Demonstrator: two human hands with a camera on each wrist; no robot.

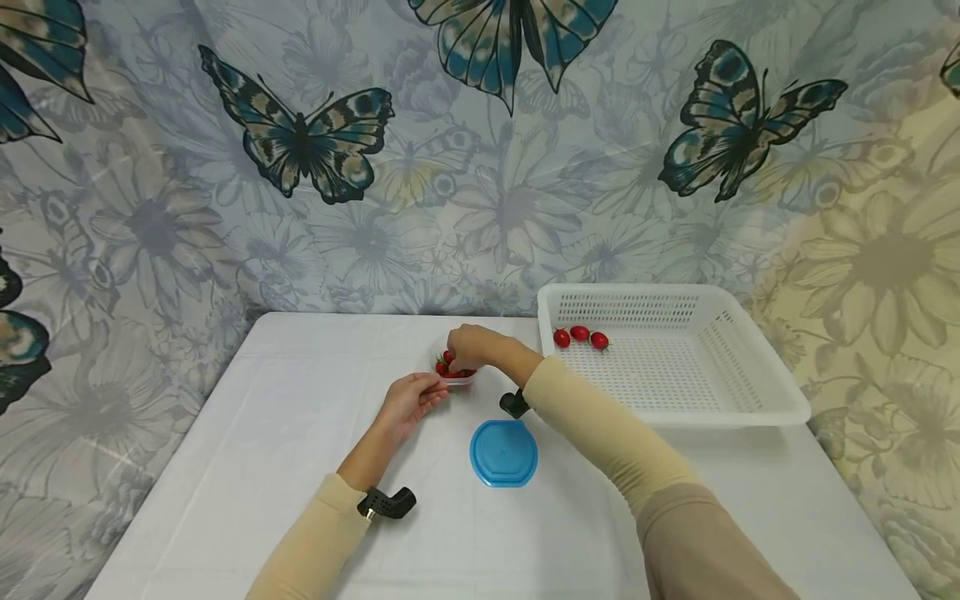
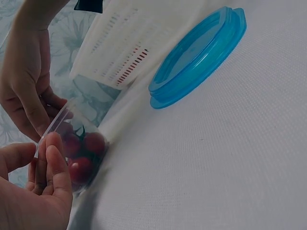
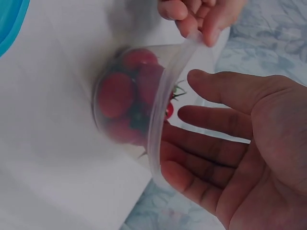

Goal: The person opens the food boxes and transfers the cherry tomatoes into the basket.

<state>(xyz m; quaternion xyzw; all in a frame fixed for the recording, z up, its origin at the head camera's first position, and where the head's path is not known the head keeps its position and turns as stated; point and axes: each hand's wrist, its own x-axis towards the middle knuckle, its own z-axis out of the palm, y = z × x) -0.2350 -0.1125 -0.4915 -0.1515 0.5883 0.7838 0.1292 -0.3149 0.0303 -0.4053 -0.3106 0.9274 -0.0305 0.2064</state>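
Observation:
A clear round plastic tub (image 3: 159, 115) holding several red cherry tomatoes (image 3: 115, 95) with green stems stands on the table. My left hand (image 1: 407, 406) pinches the tub's rim between thumb and fingers, on its near left side. From the right, my right hand (image 1: 477, 346) reaches over the tub's mouth. In the right wrist view, its fingers (image 3: 216, 120) dip past the rim, with thumb and forefinger apart and no tomato between them. In the head view the right hand hides part of the tub and its tomatoes.
A blue round lid (image 1: 504, 454) lies on the white-covered table (image 1: 285, 417) in front of the tub. At the back right stands a white perforated basket (image 1: 697, 417) with three cherry tomatoes (image 1: 580, 332) in its left corner. A butterfly-patterned cloth (image 1: 480, 208) hangs behind.

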